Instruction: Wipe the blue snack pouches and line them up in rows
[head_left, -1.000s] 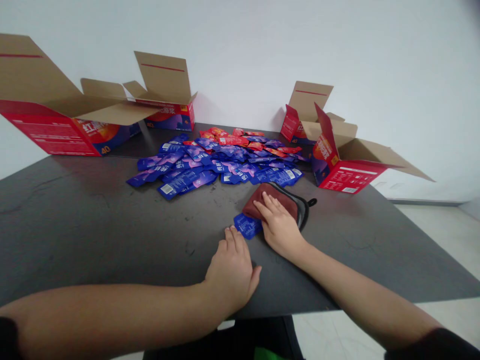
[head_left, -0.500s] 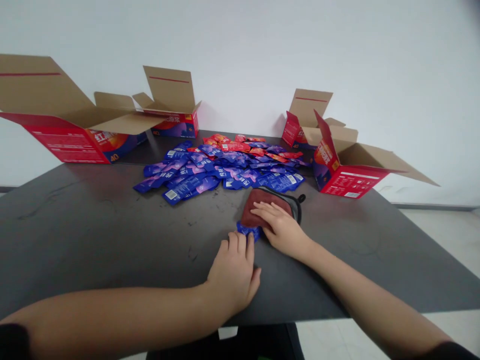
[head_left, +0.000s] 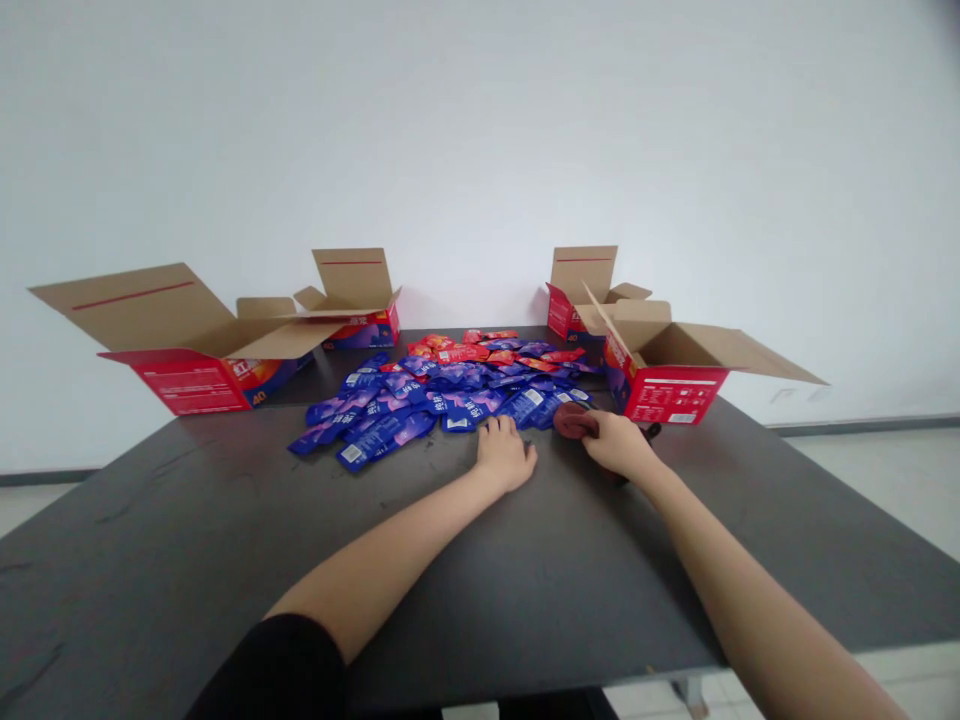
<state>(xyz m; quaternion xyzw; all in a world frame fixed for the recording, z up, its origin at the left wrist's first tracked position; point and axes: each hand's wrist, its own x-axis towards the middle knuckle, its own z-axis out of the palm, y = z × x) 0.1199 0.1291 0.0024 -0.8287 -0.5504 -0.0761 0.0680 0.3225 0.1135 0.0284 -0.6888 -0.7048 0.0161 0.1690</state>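
My right hand [head_left: 619, 443] is closed around a folded reddish-brown cloth [head_left: 574, 421], bunched up at the near right edge of the packet pile. The cloth's dark loop sticks out behind the fingers. My left hand [head_left: 506, 456] lies palm down, fingers stretched forward and slightly apart, at the pile's near edge. Its fingertips reach the nearest blue packets [head_left: 459, 420]; whether a packet lies under them is hidden. Flat blue packets with pink-purple print spread across the middle of the table, with red packets [head_left: 461, 353] mostly behind them.
Open red-and-blue cartons flank the pile: a large one [head_left: 195, 385] at left, a smaller one [head_left: 364, 328] behind it, one [head_left: 566, 312] at back right and one [head_left: 679, 395] nearer right. Their flaps stick out over the dark table [head_left: 225, 530]. A white wall stands behind.
My view has tilted up. Both hands have moved forward toward the pile. My right hand, earlier flat on the cloth, now grips it bunched. The blue packet beneath it no longer shows separately.
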